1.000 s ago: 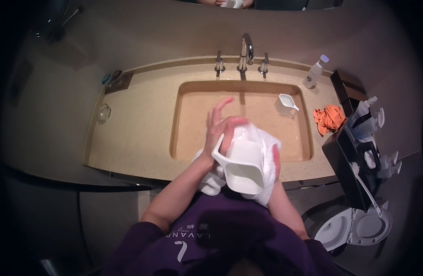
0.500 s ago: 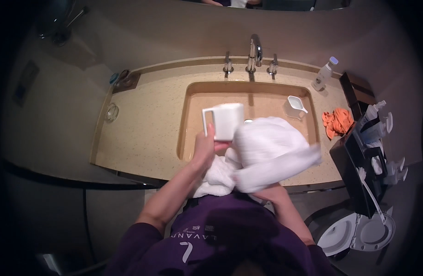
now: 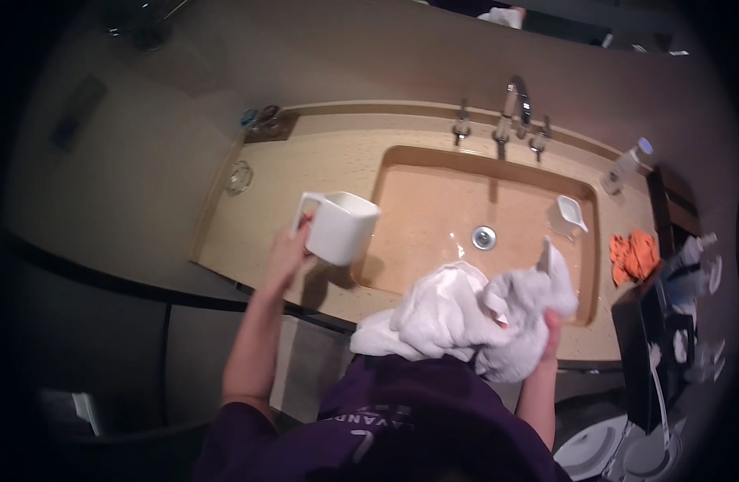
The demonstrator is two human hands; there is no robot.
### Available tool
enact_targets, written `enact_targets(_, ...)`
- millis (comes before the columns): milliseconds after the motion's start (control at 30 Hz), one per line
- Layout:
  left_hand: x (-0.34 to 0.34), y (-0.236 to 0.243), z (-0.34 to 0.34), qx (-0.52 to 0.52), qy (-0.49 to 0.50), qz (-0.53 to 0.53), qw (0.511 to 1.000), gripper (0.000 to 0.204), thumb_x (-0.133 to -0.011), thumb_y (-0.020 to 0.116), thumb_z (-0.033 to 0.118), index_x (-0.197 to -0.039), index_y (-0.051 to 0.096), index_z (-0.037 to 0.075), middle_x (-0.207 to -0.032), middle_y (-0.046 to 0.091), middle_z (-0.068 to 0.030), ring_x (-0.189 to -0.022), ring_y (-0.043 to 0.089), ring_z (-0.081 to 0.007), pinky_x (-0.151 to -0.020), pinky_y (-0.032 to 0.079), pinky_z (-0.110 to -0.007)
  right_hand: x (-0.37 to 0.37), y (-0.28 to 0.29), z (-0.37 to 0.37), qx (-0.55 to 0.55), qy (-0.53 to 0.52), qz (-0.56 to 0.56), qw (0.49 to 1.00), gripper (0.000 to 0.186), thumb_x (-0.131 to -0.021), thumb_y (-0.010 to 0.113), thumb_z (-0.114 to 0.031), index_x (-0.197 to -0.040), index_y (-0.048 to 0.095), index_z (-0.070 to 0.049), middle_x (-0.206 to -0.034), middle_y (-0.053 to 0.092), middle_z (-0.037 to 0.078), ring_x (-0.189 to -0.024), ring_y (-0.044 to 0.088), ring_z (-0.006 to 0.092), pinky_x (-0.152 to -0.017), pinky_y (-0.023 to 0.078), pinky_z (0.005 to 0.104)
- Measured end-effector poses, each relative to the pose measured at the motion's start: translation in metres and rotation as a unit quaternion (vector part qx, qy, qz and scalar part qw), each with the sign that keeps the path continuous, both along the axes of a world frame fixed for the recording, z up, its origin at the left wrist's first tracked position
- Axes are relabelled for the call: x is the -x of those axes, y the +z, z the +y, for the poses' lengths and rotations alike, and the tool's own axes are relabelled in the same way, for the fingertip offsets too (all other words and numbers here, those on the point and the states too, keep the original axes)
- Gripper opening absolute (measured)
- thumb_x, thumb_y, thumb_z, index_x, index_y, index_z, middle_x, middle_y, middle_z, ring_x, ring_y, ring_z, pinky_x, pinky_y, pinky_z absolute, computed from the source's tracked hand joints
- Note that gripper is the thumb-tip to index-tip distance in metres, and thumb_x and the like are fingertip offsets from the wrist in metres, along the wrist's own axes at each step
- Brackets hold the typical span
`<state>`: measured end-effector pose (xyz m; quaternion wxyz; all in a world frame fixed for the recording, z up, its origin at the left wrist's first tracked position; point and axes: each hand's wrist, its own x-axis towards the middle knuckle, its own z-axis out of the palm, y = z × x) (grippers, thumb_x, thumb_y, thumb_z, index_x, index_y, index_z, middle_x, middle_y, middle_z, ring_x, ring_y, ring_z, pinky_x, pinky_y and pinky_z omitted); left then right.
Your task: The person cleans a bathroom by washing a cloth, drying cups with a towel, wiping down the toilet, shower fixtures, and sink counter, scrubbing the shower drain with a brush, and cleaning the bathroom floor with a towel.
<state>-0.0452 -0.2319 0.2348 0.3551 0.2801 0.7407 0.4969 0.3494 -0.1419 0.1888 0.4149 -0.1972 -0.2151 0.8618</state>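
A white squarish mug (image 3: pixel 343 229) is held by its handle in my left hand (image 3: pixel 287 255), above the counter at the sink's left edge. My right hand (image 3: pixel 550 337) grips a bunched white towel (image 3: pixel 454 313), which hangs over the front rim of the sink and against my body. Most of the right fingers are hidden behind the cloth. Inside the rectangular sink (image 3: pixel 433 189), a second white mug (image 3: pixel 565 217) stands near the right wall.
Behind the sink rises a chrome faucet (image 3: pixel 511 112) with two handles. A white bottle (image 3: pixel 626 166), an orange cloth (image 3: pixel 634 257) and a black caddy (image 3: pixel 638 345) line the right. A glass dish (image 3: pixel 239 177) sits on the left counter; a toilet (image 3: pixel 590 450) is at lower right.
My left hand has carried the mug left, away from the towel and out over the counter. The towel in my right hand has shifted right, and the view has turned somewhat.
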Motion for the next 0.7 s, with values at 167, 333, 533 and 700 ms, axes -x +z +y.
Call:
enact_targets(167,0.140,-0.016,-0.004,0.223,0.046,0.578,0.783,0.015,-0.080,0.049,0.012,-0.081,0.061,0.005,-0.078,0.063,-0.0108,-0.074,0.062,-0.0247,-0.071,0.046,-0.036,-0.007,0.005,-0.001,0.021,-0.050,0.115,0.992,0.082,-0.067,0.058,-0.043,-0.131,0.024,-0.003,-0.127,0.036,0.019,-0.112,0.041,0.0363,-0.092,0.034,0.0511)
enact_targets(333,0.214,-0.050,-0.013,0.393,0.016,0.707,0.588,0.015,-0.078,0.049,0.008,-0.078,0.064,0.010,-0.077,0.064,-0.0084,-0.074,0.063,-0.0229,-0.088,0.036,-0.049,0.007,0.023,-0.001,0.013,-0.093,0.117,0.989,0.088,-0.059,0.066,-0.037,-0.129,0.025,-0.004,-0.124,0.036,0.023,-0.107,0.043,0.0397,-0.081,0.040,0.0581)
enact_targets(533,0.219,-0.068,0.018,0.484,-0.049,0.704,0.518,0.011,-0.078,0.052,0.011,-0.078,0.063,0.013,-0.078,0.063,-0.0060,-0.076,0.063,-0.0213,-0.080,0.042,-0.044,0.004,0.018,0.002,-0.034,-0.060,0.033,0.997,0.086,-0.060,0.065,-0.045,-0.127,0.029,-0.006,-0.119,0.040,0.020,-0.106,0.043,0.0379,-0.078,0.043,0.0519)
enact_targets(700,0.264,-0.083,0.014,0.475,-0.037,0.678,0.560,0.011,-0.079,0.053,0.018,-0.081,0.062,0.012,-0.082,0.063,-0.0082,-0.079,0.062,-0.0229,-0.064,0.050,-0.037,-0.013,-0.009,-0.007,0.054,-0.105,0.044,0.992,0.086,-0.061,0.064,-0.044,-0.127,0.028,-0.004,-0.117,0.043,0.019,-0.104,0.049,0.0313,-0.088,0.042,0.0423)
